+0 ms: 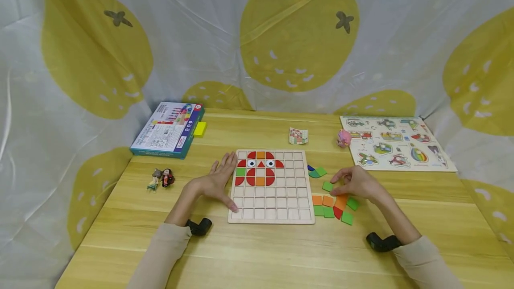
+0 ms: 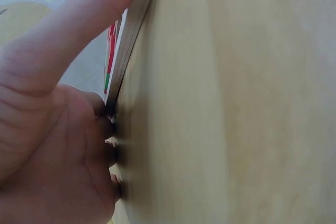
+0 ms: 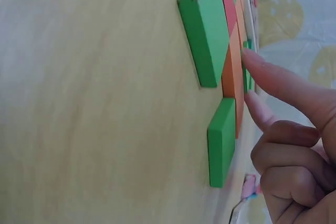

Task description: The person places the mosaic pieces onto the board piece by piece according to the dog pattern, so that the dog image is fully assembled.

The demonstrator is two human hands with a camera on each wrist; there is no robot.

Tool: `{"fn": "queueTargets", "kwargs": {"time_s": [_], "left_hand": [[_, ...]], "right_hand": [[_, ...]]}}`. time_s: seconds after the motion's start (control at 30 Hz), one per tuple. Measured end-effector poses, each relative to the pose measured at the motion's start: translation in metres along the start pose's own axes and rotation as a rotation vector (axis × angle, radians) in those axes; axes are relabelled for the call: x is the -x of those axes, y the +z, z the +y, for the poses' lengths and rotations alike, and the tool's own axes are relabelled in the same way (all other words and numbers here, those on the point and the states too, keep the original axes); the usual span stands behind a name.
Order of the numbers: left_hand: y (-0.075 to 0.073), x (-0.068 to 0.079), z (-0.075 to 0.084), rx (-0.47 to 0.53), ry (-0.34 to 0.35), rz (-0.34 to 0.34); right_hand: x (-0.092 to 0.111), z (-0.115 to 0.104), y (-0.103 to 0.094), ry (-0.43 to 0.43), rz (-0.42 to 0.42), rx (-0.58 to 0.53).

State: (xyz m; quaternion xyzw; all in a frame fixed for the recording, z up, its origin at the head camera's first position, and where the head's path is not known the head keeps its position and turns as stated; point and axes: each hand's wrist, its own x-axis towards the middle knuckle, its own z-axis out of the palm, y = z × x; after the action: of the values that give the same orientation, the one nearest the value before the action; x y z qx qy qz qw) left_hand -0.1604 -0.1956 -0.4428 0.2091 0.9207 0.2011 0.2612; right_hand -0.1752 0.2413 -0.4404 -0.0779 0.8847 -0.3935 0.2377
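Note:
A wooden grid board (image 1: 291,200) lies flat, with red, orange, green and eye-marked tiles (image 1: 260,172) set in its upper left cells. My left hand (image 1: 217,184) rests at the board's left edge, fingers stretched out, the thumb on its lower left corner. Right of the board, my right hand (image 1: 355,183) pinches a green square tile (image 1: 327,186) between thumb and index finger. In the right wrist view the other fingers are curled in. Loose green tiles (image 3: 221,142), orange tiles (image 1: 328,201) and a red tile (image 1: 337,212) lie below and around that hand.
A blue and green tile group (image 1: 316,172) lies by the board's right edge. Farther back are a pattern card (image 1: 298,136), a pink figure (image 1: 343,138) and a picture puzzle (image 1: 395,146). To the left are a game box (image 1: 168,129), a yellow block (image 1: 200,129) and small figurines (image 1: 161,178).

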Motion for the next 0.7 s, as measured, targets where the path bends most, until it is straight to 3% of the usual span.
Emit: {"fn": "queueTargets", "kwargs": {"time_s": [0.33,0.5,0.7], "left_hand": [[-0.001,0.001,-0.004,-0.002,-0.002,0.002],[-0.002,0.002,-0.006,0.002,0.007,0.000],[0.000,0.001,-0.005,-0.006,0.029,0.001]], "right_hand": [[-0.010,-0.010,0.006,-0.055,-0.002,0.006],[-0.024,-0.044,0.025,-0.081,-0.011,-0.025],[-0.050,-0.083,0.056,-0.048,0.019,-0.045]]}}
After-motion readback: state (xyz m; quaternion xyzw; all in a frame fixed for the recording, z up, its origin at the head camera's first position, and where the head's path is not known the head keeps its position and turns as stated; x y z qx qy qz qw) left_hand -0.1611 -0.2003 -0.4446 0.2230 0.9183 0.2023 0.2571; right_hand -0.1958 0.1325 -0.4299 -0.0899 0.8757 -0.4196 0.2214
